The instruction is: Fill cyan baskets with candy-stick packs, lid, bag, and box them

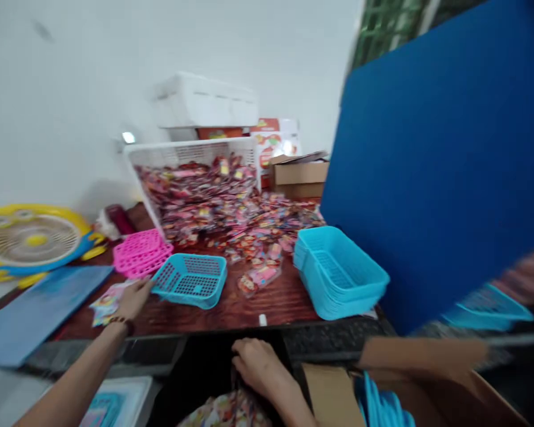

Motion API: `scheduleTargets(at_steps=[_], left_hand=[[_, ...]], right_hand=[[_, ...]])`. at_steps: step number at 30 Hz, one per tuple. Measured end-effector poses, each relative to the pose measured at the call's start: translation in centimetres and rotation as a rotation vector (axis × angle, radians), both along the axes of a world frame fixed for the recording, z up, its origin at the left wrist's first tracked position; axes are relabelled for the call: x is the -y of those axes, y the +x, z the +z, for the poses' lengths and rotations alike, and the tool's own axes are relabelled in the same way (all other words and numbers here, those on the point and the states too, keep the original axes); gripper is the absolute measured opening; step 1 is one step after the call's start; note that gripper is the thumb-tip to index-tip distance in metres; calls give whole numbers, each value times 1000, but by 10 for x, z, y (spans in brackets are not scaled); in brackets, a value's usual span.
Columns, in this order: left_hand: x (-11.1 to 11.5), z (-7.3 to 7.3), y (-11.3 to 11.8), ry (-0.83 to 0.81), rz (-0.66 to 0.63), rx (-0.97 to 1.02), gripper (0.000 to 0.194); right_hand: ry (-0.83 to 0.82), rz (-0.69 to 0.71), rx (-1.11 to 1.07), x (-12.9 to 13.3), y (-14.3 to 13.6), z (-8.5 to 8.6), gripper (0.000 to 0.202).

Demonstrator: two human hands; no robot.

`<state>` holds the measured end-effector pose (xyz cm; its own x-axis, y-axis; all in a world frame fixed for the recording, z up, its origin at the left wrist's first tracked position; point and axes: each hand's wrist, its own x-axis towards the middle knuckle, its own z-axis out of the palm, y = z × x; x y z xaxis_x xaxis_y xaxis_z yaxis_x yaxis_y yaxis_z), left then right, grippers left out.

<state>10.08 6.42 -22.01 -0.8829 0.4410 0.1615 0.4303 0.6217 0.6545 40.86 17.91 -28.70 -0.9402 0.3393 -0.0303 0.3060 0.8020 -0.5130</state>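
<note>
My left hand [134, 298] reaches over the table at the left, its fingers at the near left corner of a single blue basket [191, 280]; whether they grip the rim is hard to make out. Beneath and beside that hand lie printed packets [109, 303]. My right hand [253, 359] rests low in front of the table edge, over my lap, its fingers curled; what they hold, if anything, is hidden. Small red and pink packets [262, 276] lie right of the single basket, spilling from a white crate [148, 198] tipped on its side.
A stack of blue baskets [338, 273] stands right of centre beside a big blue panel [440, 160]. Pink baskets [142, 252] and a yellow fan [35, 240] are left. A cardboard box [331, 394] sits below right. At the far right, part of a person's arm shows, blurred.
</note>
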Motion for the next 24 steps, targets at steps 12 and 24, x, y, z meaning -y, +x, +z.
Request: scheduleTargets(at_steps=[12, 24], left_hand=[[47, -51, -36, 278, -104, 187, 69], [65, -80, 2, 200, -303, -244, 49]], right_hand=[[-206, -301, -102, -66, -60, 21, 35], [-496, -161, -362, -91, -159, 23, 36]])
